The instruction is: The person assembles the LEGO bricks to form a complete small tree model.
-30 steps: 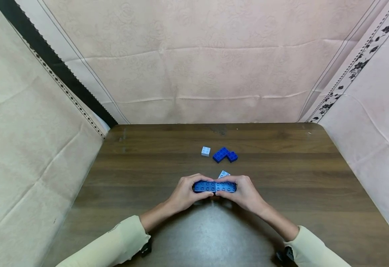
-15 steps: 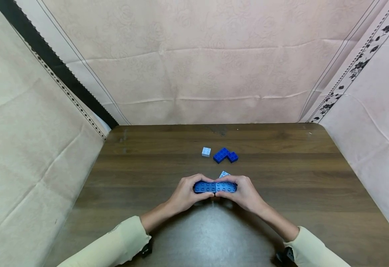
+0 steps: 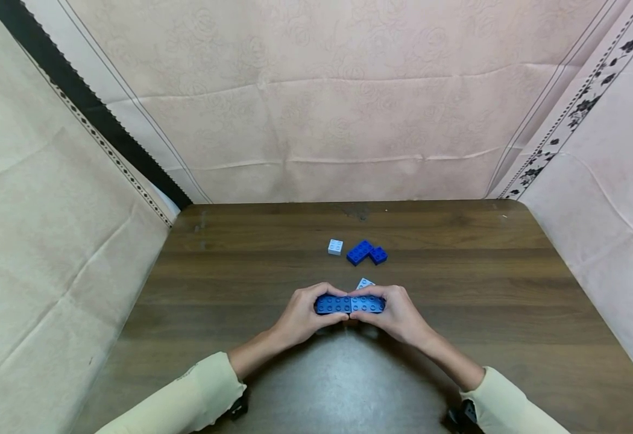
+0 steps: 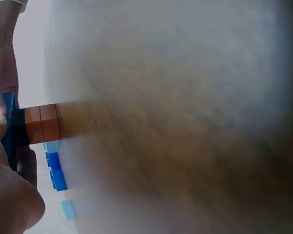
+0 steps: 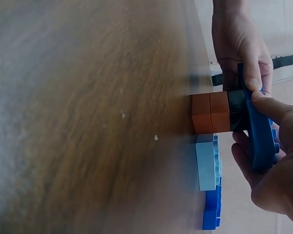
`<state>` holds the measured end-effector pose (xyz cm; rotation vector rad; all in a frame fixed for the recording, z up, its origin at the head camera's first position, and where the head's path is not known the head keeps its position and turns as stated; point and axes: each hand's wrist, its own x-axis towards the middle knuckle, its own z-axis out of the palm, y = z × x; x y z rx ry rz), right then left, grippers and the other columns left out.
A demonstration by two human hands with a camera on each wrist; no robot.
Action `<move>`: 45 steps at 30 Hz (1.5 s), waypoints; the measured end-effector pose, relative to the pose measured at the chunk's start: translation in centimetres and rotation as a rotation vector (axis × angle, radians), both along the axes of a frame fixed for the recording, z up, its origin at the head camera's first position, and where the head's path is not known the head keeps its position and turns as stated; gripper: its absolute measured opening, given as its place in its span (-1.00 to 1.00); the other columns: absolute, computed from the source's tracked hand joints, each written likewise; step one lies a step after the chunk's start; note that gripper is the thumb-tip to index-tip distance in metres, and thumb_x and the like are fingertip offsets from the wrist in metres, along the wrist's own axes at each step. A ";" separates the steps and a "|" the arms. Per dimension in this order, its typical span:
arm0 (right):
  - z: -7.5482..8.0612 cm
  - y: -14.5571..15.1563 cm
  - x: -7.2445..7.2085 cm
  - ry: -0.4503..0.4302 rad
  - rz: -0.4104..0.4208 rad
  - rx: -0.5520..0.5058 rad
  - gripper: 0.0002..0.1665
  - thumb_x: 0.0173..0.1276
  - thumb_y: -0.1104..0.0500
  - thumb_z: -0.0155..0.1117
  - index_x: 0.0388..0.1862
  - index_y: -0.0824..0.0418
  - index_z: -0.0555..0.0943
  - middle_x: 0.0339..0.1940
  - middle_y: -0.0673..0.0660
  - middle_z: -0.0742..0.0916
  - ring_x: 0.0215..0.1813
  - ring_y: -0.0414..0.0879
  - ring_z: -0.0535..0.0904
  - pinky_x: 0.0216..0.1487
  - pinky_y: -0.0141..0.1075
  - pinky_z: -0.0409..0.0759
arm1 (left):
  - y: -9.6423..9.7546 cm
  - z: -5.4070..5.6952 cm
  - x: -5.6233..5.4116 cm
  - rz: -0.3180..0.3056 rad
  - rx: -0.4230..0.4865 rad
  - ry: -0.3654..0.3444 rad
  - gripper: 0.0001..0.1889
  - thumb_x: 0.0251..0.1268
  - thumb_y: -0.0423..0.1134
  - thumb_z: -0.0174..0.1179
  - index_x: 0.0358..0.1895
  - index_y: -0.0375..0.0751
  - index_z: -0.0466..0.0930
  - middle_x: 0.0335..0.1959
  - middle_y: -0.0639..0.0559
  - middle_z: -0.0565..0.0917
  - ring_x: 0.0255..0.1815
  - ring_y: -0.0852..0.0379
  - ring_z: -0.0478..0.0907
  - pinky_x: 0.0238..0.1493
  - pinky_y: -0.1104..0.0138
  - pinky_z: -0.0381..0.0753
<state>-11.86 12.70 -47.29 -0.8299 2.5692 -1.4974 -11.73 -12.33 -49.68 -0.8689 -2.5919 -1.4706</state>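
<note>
Two blue toy bricks lie end to end atop a small brick tower. My left hand (image 3: 302, 310) grips the left blue brick (image 3: 331, 304) between thumb and fingers. The slightly lighter right blue brick (image 3: 368, 304) is held the same way by my right hand (image 3: 400, 310). Both thumbs meet at the near side of the seam. Beneath, the right wrist view shows a dark brick (image 5: 238, 111) over two stacked orange-brown bricks (image 5: 210, 113), their base at the tabletop. Just beyond the right fingers, a light blue brick (image 3: 364, 282) is partly hidden.
Farther back on the wooden table (image 3: 240, 241) sit a small light blue brick (image 3: 335, 246), a dark blue brick (image 3: 359, 252) and a smaller dark blue brick (image 3: 378, 255) close against it. Pale cloth (image 3: 349, 120) hangs behind the table and along both sides.
</note>
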 end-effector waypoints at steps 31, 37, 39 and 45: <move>-0.2 -0.1 0.0 0.033 -0.026 0.030 -0.62 0.25 0.13 0.69 0.06 0.01 0.84 0.00 0.06 0.84 -0.22 -0.13 0.60 -0.32 -0.40 0.53 | 0.1 1.4 -7.1 0.014 0.093 -0.086 -0.58 0.58 -0.24 0.28 0.40 -0.24 0.60 0.27 -0.11 0.73 0.23 -0.01 0.71 0.23 0.27 0.66; -0.3 -0.1 -0.1 0.045 -0.019 0.029 -0.61 0.26 0.12 0.68 0.07 0.02 0.84 0.02 0.08 0.84 -0.17 -0.12 0.61 -0.26 -0.39 0.55 | 1.4 0.6 -9.0 0.062 0.032 -0.073 -0.46 0.48 -0.30 0.38 0.46 -0.29 0.54 0.31 -0.12 0.69 0.28 -0.02 0.68 0.26 0.24 0.64; -0.3 -0.1 -0.1 0.052 -0.019 0.029 -0.61 0.25 0.12 0.69 0.07 0.02 0.84 0.01 0.08 0.84 -0.18 -0.12 0.60 -0.28 -0.39 0.54 | 1.8 0.4 -9.5 0.082 0.002 -0.078 -0.44 0.47 -0.29 0.39 0.47 -0.29 0.53 0.32 -0.11 0.69 0.30 -0.01 0.67 0.28 0.22 0.63; -0.3 0.0 -0.1 0.064 -0.015 0.024 -0.60 0.25 0.13 0.69 0.08 0.03 0.84 0.02 0.10 0.84 -0.19 -0.13 0.60 -0.29 -0.39 0.54 | 3.1 0.2 -10.6 0.119 -0.081 -0.128 -0.40 0.48 -0.24 0.40 0.50 -0.28 0.48 0.37 -0.10 0.65 0.35 0.00 0.63 0.33 0.20 0.59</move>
